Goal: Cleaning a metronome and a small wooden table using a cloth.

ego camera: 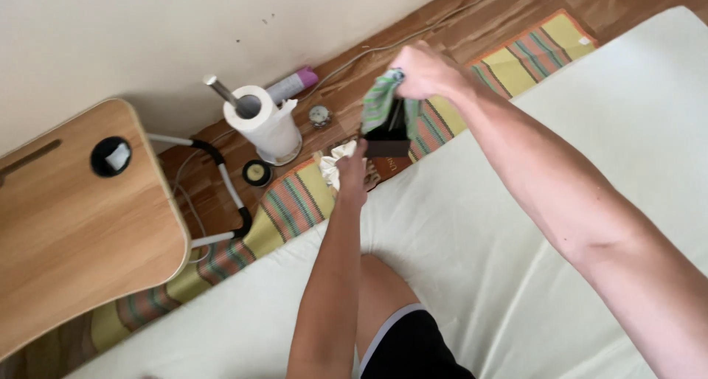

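The right hand [424, 73] holds a green striped cloth [380, 102] up over the mattress [516, 224] edge. The left hand [352, 169] grips a white cloth [335, 161] below it. Neither cloth is put down yet.

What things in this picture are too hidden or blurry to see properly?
All in the head view:
- What the left hand grips: only a bit of white cloth shows past the fingers.
- The dark thing under the green striped cloth, held by the right hand: the cloth partly covers it.
- The small round object by the wall: too small to identify.
- The wooden lap table: cut off by the left edge.
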